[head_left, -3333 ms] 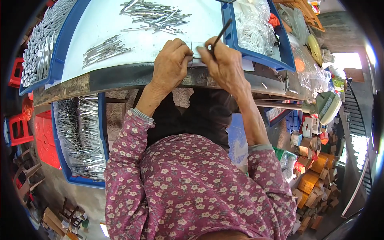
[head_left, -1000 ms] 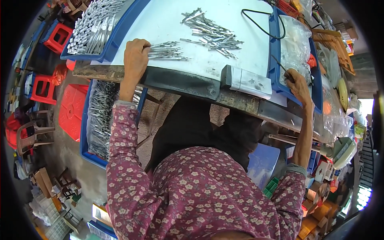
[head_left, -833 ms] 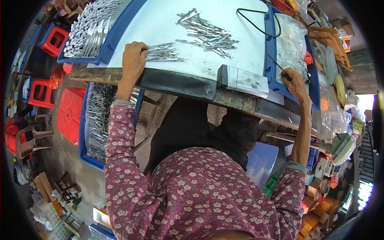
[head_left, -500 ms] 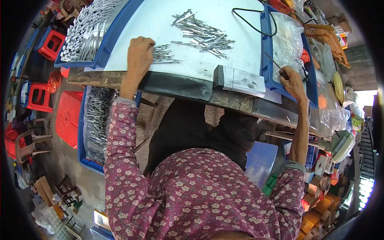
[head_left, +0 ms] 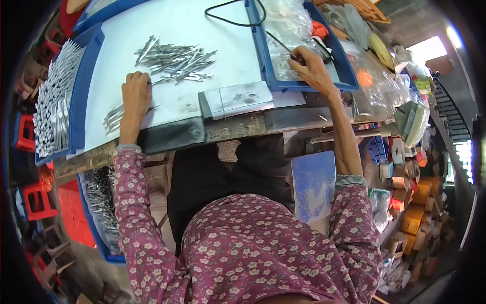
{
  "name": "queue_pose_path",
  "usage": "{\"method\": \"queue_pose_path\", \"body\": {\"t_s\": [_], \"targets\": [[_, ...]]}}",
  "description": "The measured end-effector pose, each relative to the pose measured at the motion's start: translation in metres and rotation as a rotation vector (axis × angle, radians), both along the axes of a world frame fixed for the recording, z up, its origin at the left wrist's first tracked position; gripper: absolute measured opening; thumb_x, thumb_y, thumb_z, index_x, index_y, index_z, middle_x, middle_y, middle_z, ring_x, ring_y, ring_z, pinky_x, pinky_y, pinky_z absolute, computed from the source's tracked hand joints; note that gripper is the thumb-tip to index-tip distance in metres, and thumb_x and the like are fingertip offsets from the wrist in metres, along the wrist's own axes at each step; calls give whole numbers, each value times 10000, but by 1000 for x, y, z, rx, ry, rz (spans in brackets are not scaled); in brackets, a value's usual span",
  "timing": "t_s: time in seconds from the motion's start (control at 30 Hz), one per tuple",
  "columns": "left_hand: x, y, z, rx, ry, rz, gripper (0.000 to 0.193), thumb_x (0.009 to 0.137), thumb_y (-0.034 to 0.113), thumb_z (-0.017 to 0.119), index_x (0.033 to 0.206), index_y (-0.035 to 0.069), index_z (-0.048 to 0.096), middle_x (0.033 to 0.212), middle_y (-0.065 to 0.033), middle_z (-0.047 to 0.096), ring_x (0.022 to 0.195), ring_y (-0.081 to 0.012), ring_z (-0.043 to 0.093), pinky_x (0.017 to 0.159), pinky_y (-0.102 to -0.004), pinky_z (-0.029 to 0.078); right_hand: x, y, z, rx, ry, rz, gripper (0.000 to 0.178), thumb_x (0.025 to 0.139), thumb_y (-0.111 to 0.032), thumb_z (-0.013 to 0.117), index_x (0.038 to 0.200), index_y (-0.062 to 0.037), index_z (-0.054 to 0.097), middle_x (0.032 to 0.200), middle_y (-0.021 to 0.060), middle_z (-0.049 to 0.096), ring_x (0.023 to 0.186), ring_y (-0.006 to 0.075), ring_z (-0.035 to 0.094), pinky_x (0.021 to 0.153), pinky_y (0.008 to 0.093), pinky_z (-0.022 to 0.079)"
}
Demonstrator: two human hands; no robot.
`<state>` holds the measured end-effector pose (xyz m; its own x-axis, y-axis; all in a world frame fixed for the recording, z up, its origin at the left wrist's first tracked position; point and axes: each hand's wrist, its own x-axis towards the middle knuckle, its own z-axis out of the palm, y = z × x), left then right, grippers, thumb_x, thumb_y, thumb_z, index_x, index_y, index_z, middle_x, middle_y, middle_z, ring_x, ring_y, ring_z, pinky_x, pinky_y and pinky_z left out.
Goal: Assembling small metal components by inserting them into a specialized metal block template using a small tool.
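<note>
My left hand [head_left: 135, 96] is on the white tabletop, its fingers curled at the near left edge of a pile of thin silver metal pieces [head_left: 174, 60]. What its fingertips hold is hidden. A smaller group of similar pieces [head_left: 113, 119] lies beside and partly behind the left wrist. My right hand [head_left: 315, 72] is closed around a thin dark rod-like tool [head_left: 281, 43], whose long tip points to the far left. That hand is above the near part of a blue tray [head_left: 264, 57] with clear plastic bags [head_left: 283, 23] in it.
At the left stands a blue bin [head_left: 86, 76] packed with upright white-ended metal pieces [head_left: 55, 101]. A pale block [head_left: 240, 100] with a band around it lies at the table's front edge. A black cord [head_left: 230, 24] loops at the back. Below the table sits another blue bin [head_left: 104, 243].
The view has turned, so the table sits further left in the picture. My left hand has moved from the small group toward the bigger pile. My right hand keeps hold of the tool.
</note>
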<state>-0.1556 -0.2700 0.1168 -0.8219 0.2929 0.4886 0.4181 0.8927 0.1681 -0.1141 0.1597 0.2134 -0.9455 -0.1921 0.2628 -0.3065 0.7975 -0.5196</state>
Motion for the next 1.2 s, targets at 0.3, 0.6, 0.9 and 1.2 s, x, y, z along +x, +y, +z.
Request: {"method": "queue_pose_path", "body": {"t_s": [0.3,0.6,0.9,1.2], "targets": [[26,9,33,-13,35,38,87,763,17,561,836,59,537,852,-75,576,897,-250,517,723,-396,380,-4,17,-3,-271,-147,56,212,783,-66,639,980,-3,590,738,-32,523,621,39,442,556,182,381],[53,26,61,301,22,-1,88,812,10,555,899,24,552,840,-115,596,793,-272,564,685,-357,436,4,2,7,-404,-133,73,246,733,-32,605,978,-15,626,677,-55,469,606,25,385,531,179,330],[110,92,90,877,-290,-267,85,835,7,566,918,5,585,782,-49,614,706,-105,554,626,-228,438,20,-26,31,-496,-126,62,159,769,-75,655,915,-15,631,643,-33,529,546,35,454,496,180,374],[135,139,71,1222,-607,-411,91,814,29,616,896,-9,611,726,5,595,650,-39,507,578,-185,408,63,-76,47,-636,-91,145,103,786,-90,684,823,-15,625,642,-29,553,543,18,462,476,163,350]]}}
